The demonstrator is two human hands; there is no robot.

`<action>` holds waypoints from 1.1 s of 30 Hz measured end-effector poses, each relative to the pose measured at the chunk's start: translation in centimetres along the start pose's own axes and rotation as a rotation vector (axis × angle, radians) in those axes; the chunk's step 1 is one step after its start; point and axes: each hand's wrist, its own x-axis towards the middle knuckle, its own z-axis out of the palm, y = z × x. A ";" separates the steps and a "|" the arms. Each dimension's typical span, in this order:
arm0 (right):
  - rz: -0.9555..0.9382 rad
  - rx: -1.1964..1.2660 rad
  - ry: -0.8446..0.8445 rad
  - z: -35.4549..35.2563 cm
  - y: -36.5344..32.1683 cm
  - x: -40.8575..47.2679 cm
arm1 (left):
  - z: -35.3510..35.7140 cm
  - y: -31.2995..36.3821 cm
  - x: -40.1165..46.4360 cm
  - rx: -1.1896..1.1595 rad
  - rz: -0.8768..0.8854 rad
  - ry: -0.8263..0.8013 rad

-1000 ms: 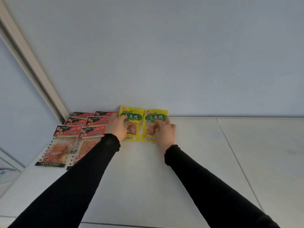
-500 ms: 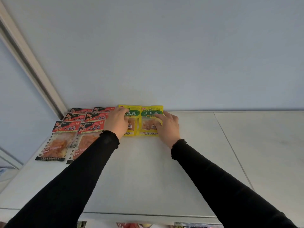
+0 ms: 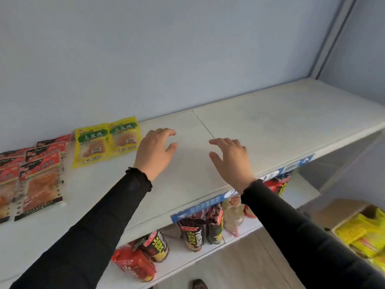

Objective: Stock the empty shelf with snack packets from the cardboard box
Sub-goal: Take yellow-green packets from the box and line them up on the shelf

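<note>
On the shelf [image 3: 270, 126], far left, lie red snack packets [image 3: 40, 184] — at least five show, the frame edge cutting off others. Just beside them sit two yellow packets [image 3: 105, 140], side by side against the back wall. The left hand [image 3: 155, 151] and right hand [image 3: 230, 161] hover empty over bare shelf, fingers loosely spread. The cardboard box [image 3: 341, 211], low at the right, holds more yellow packets. The next step is likely a reach there; lay the new ones flush beside the yellow pair — edges aligned.
</note>
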 end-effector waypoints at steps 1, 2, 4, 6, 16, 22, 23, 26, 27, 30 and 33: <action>0.036 -0.007 0.015 -1.1 1.3 -1.9 | 0.9 1.8 -0.7 -0.019 0.033 -0.023; 0.074 -0.010 0.025 -2.2 2.5 -3.8 | 1.9 3.6 -1.5 -0.033 0.065 -0.048; 0.154 -0.026 0.037 -4.1 5.1 -7.5 | 3.9 7.3 -3.0 -0.060 0.130 -0.094; 0.237 -0.059 0.053 -6.0 7.6 -10.9 | 5.7 11.0 -4.5 -0.092 0.186 -0.132; 0.556 -0.160 0.119 -14.3 22.1 -25.6 | 17.3 30.1 -10.6 -0.179 0.454 -0.395; 0.700 -0.143 0.061 -18.6 34.4 -32.4 | 27.0 42.4 -13.2 -0.175 0.530 -0.586; 0.720 -0.140 0.050 -19.1 36.7 -33.5 | 28.6 44.4 -13.6 -0.173 0.533 -0.619; 0.782 -0.113 0.012 -20.3 42.7 -36.7 | 33.0 49.6 -15.2 -0.173 0.519 -0.714; 0.804 -0.103 -0.007 -20.5 44.4 -37.7 | 34.1 51.0 -15.8 -0.174 0.502 -0.744; 0.901 -0.056 -0.058 -20.9 49.3 -40.4 | 37.7 54.8 -17.3 -0.182 0.437 -0.855; 0.995 0.006 -0.093 -20.7 52.9 -42.4 | 41.0 57.2 -18.4 -0.174 0.378 -0.964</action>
